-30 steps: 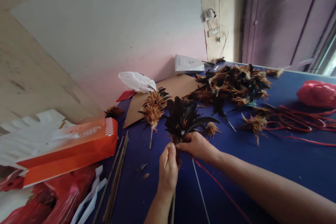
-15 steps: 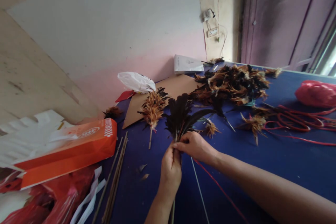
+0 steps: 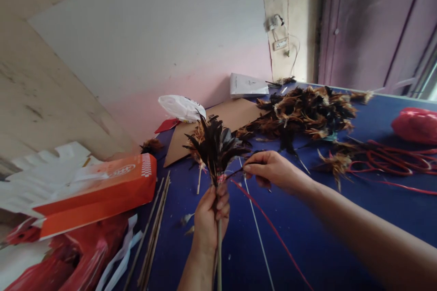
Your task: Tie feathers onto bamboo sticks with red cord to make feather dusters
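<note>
My left hand (image 3: 210,218) is wrapped around the thin stick of a feather duster (image 3: 216,148), held upright with dark feathers fanning out at its top. Pink-red string (image 3: 221,178) circles the feather bases just above my fingers. To the right, my right hand (image 3: 269,170) pinches a slim dark feather (image 3: 235,173), whose end points toward the binding; whether it touches is unclear. A red strand (image 3: 269,223) runs from near the binding down to the right. Behind the duster, a brown feather bundle on a stick (image 3: 199,177) lies partly hidden.
A big feather pile (image 3: 307,111) lies at the back right, beside coiled red string (image 3: 392,159) and a red bundle (image 3: 414,125). Left are thin sticks (image 3: 155,232), an orange box (image 3: 102,191) and red plastic bags (image 3: 78,250). Cardboard (image 3: 177,145) and a white box (image 3: 247,85) lie behind.
My right hand has moved right, away from the duster's binding, with a dark feather in its fingers. The duster has shifted left and turned, showing the pink-red binding.
</note>
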The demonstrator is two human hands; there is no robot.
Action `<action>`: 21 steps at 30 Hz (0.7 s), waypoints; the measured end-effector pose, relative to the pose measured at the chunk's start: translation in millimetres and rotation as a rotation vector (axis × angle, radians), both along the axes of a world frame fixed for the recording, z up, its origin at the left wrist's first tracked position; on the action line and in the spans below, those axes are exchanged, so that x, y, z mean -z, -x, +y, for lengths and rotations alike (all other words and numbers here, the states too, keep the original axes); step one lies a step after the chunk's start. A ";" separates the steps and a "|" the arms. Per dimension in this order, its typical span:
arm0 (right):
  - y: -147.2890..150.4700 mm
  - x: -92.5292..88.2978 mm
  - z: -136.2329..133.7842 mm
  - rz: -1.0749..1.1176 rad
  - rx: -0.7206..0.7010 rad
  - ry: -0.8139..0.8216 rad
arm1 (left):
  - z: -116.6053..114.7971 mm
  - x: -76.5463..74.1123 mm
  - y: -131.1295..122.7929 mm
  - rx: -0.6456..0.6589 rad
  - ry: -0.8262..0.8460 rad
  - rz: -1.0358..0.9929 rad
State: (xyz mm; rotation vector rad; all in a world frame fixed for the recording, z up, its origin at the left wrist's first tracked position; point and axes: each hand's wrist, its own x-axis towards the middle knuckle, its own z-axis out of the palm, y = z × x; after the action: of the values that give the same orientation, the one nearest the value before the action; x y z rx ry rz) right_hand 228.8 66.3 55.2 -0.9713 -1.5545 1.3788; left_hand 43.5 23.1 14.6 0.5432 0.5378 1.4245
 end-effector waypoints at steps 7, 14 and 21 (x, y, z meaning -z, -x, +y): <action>0.6 -13.5 -5.0 0.355 0.283 -0.029 | -0.9 -3.3 5.7 0.060 0.045 -0.227; 28.6 3.4 -18.3 -0.019 0.127 -0.257 | -1.0 -2.7 -1.9 0.035 0.031 -0.093; 54.4 22.5 -24.2 -0.154 0.138 -0.429 | -4.3 5.0 -11.2 0.003 0.046 0.178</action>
State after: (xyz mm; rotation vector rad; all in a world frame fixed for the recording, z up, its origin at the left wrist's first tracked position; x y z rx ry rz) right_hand 174.4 42.0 32.7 -0.9097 -1.7672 0.8415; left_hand 54.7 18.7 9.5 0.6372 0.7103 1.3650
